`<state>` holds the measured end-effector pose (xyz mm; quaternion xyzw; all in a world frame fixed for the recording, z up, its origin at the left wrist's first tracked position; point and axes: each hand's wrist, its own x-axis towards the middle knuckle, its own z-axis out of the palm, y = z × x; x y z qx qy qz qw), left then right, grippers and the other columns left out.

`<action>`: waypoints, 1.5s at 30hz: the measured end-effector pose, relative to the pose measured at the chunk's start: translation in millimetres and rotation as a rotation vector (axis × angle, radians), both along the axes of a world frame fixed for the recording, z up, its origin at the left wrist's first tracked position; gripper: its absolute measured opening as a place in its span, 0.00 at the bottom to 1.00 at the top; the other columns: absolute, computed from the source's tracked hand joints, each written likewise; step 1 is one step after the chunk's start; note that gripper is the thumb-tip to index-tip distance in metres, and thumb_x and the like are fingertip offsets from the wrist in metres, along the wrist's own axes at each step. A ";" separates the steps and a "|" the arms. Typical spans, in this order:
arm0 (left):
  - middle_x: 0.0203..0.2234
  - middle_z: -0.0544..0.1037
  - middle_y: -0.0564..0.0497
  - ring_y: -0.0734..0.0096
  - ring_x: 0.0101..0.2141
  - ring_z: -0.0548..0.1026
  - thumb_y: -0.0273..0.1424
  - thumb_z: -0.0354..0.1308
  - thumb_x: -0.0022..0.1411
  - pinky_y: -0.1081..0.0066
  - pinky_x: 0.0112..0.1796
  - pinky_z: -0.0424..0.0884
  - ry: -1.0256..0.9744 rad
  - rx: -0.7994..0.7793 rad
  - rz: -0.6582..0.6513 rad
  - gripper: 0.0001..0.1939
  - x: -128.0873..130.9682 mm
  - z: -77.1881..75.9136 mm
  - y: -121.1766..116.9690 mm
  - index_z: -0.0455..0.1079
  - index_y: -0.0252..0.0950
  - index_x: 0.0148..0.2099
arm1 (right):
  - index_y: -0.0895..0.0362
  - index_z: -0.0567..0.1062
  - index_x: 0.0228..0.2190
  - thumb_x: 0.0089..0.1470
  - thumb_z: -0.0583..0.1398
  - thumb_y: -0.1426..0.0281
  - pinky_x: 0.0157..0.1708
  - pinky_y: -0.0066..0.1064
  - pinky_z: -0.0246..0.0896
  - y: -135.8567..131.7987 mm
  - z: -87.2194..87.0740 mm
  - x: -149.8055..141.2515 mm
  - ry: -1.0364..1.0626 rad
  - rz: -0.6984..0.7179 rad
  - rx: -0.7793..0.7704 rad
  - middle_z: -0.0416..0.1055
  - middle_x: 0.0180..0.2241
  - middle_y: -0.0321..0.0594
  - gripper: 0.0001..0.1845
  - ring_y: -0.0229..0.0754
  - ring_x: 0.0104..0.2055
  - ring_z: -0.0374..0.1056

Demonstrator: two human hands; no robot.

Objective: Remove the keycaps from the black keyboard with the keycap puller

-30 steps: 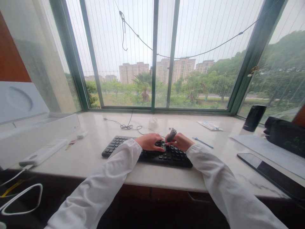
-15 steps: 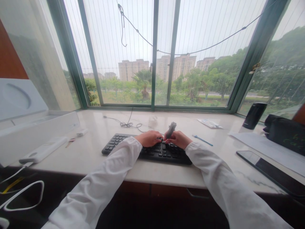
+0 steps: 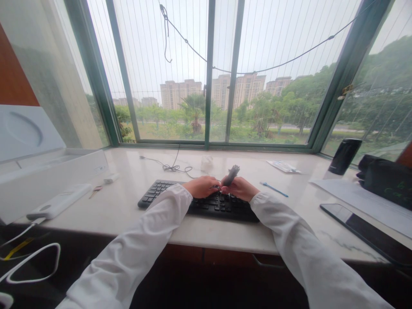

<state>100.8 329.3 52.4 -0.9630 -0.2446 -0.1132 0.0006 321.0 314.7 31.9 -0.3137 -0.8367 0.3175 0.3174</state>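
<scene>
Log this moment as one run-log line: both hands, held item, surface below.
left hand: over keyboard, beside held item | right hand: holding small grey object | below: black keyboard

Two hands (image 3: pixel 202 187) (image 3: pixel 240 189), one black keyboard (image 3: pixel 222 207), one smartphone (image 3: pixel 363 229), one white power bank (image 3: pixel 59 201), one black tumbler (image 3: pixel 344 156).

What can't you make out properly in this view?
In the head view:
- Grey object: too small and blurred to identify, lower end hidden by the hands
- Keyboard: middle keys hidden by left hand and right hand
- Phone: cut off by the right edge
- Packet: print too small
</scene>
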 end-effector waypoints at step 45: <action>0.34 0.79 0.50 0.68 0.37 0.75 0.31 0.50 0.65 0.70 0.41 0.68 -0.086 0.155 0.094 0.12 3.0 -2.1 3.8 0.75 0.39 0.42 | 0.58 0.75 0.33 0.48 0.62 0.58 0.30 0.29 0.64 10.4 -3.6 -0.1 -0.047 -0.102 0.091 0.72 0.25 0.37 0.16 0.39 0.27 0.68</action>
